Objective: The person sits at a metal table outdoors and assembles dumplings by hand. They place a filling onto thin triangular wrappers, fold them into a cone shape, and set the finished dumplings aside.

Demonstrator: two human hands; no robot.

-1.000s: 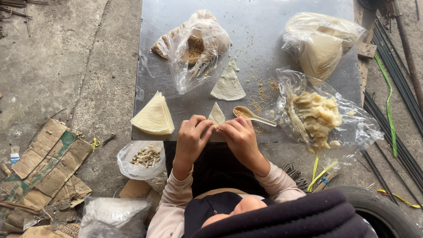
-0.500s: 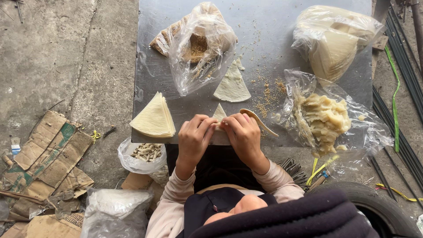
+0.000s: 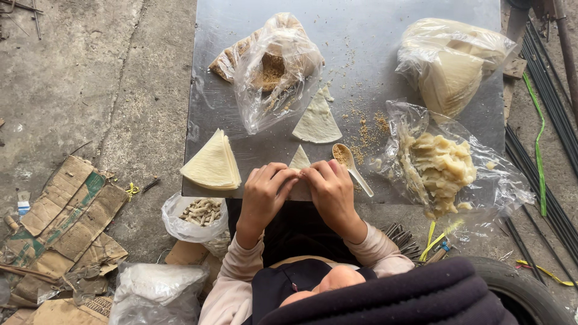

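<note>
- The left hand (image 3: 263, 194) and the right hand (image 3: 330, 191) met at the near edge of the grey sheet-metal work board (image 3: 373, 36), fingers curled narrow and pinched together on one pale triangular pastry wrapper (image 3: 299, 161).
- Only the wrapper's pointed tip showed above the knuckles; the rest lay under both hands, flat on the board, probably so the fingers could press against a firm surface.
- A small pale spoon (image 3: 351, 168) with brown crumb in its bowl lay touching-close to the right hand, its handle angled toward the board's edge, seemingly set where that hand could take it up without reaching.
- A neat fanned stack of cream triangular wrappers (image 3: 212, 162) rested just left of the left hand, on the board's near corner.
- A single loose triangular wrapper (image 3: 315, 122) lay further up the board, apart from the stack.
- A clear plastic bag of brown crumbly filling (image 3: 272, 72) sat open-mouthed toward the person, and crumbs were scattered between it and the spoon.
- To the right, an opened clear bag of pale yellow dough-like mass (image 3: 438, 165) was spread flat, its contents exposed.
- Behind that, a tied clear bag of more folded wrappers (image 3: 451, 63) sat at the far right corner, out of the working area.
- Below the board's edge, a small plastic bag of pale finished pieces (image 3: 201, 213) stood on the concrete by the left elbow, with flattened brown cardboard (image 3: 63, 219) beyond it.
</note>
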